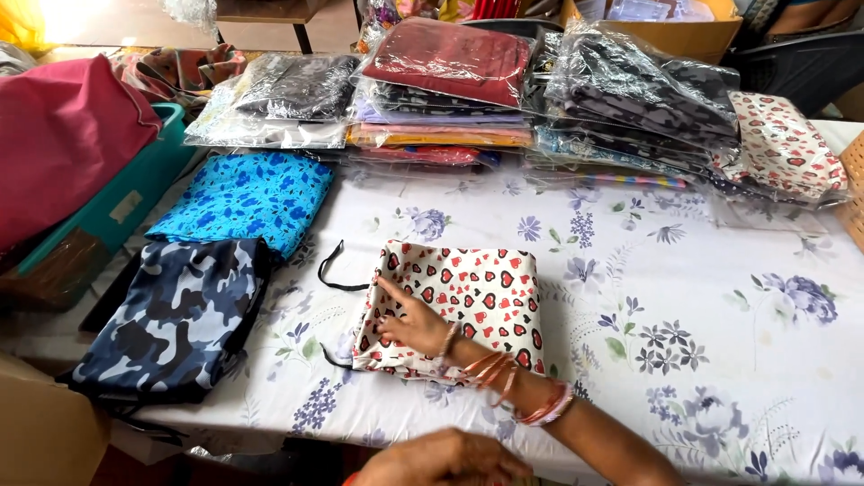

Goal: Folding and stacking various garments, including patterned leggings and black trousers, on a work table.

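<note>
One heart-print bag (468,301) under right hand (409,322), fingers apart | two bags (216,261) beside.

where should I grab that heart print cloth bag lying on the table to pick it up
Take the white heart-print drawstring cloth bag by its black cord, which loops out free on the floral tablecloth at the bag's left edge. Probably come from the left: the bag lies flat, and the right hand rests on its left part, so that cord is the only raised, loose part.
</note>
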